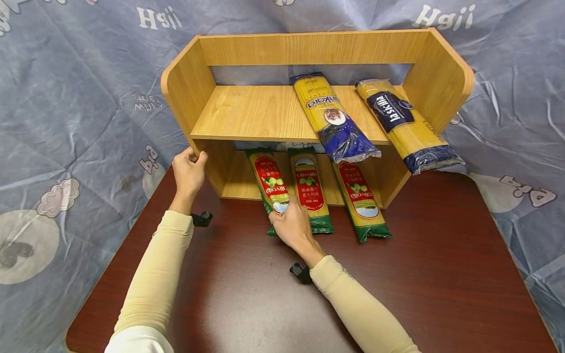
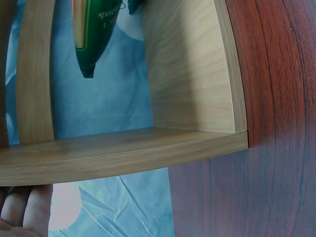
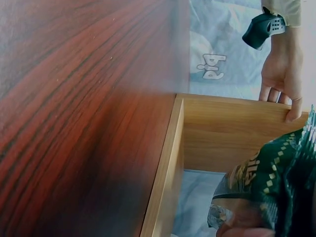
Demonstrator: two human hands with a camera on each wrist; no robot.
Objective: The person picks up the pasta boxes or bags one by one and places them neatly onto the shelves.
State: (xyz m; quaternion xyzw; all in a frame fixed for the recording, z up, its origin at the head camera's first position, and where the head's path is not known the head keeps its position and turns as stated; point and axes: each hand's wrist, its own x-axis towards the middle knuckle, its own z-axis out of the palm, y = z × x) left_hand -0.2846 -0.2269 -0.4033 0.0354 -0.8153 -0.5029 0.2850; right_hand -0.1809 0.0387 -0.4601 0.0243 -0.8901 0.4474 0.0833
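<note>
My left hand (image 1: 189,172) grips the front edge of the left side panel of a wooden shelf (image 1: 247,113); the right wrist view shows its thumb on the inner face, fingers outside. My right hand (image 1: 292,226) holds the lower front end of the left spaghetti packet (image 1: 267,172), yellow with a red label and green ends. That packet slants out of the lower compartment, and its green end (image 3: 276,168) fills the corner of the right wrist view. Close beside the hand lies a second such packet (image 1: 307,184). A third one (image 1: 356,193) sits farther right.
On the upper board lie a yellow and blue pasta packet (image 1: 331,113) and a yellow and navy one (image 1: 403,122), both jutting past the front edge. The shelf stands at the back of a dark red-brown table (image 1: 247,294). A blue-grey printed cloth (image 1: 88,122) hangs behind.
</note>
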